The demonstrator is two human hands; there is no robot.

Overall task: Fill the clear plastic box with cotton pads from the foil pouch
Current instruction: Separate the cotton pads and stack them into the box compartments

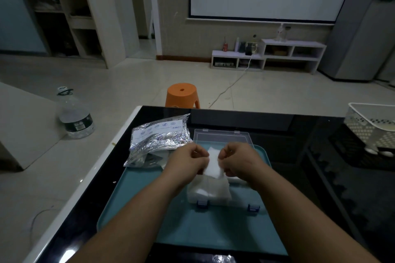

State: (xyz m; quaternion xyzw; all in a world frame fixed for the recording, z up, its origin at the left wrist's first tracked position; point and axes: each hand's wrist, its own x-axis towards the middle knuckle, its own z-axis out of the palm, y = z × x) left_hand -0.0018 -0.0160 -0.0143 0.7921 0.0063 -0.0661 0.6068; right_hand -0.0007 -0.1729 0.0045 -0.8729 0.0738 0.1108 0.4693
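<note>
A white cotton pad (213,161) is pinched between my left hand (188,161) and my right hand (236,159), held just above the clear plastic box (210,190). The box sits on a teal tray (186,226), has blue latches at its near side and holds a stack of white pads. Its clear lid (222,136) lies open behind it. The crinkled foil pouch (159,139) lies to the left, at the tray's far left corner, partly behind my left hand.
The tray rests on a black glass table (299,134) with a white border on its left. A white perforated basket (372,126) stands at the far right. An orange stool (181,95) and a water bottle (74,113) are on the floor beyond.
</note>
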